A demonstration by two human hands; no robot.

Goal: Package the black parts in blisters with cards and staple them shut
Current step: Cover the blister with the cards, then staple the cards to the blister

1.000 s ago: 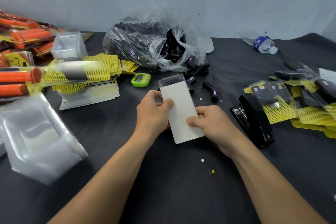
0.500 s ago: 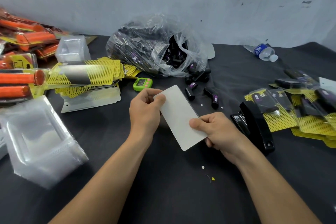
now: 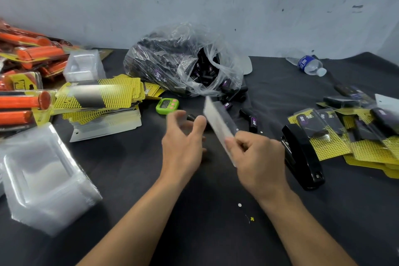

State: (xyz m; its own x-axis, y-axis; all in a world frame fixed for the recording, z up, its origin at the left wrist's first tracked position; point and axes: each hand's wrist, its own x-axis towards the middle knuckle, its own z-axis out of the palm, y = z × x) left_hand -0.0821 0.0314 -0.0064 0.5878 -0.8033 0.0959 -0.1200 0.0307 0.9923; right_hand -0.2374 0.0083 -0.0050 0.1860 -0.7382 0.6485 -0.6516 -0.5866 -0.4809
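Observation:
My right hand pinches the lower end of a blister with its card, tilted up on edge and blurred, white back toward me. My left hand hovers just left of it, fingers spread and holding nothing. Loose black parts lie on the dark table behind the card. A clear plastic bag full of black parts sits further back. The black stapler lies right of my right hand. Yellow cards are stacked at the left, and empty clear blisters are piled at the near left.
Finished packs on yellow cards lie at the right. A green timer sits by the card stack. Orange packaged items fill the far left. A water bottle lies at the back right. The table ends at a grey wall.
My left hand has let go of the card and opened. My right hand has turned the blister and card up onto its edge.

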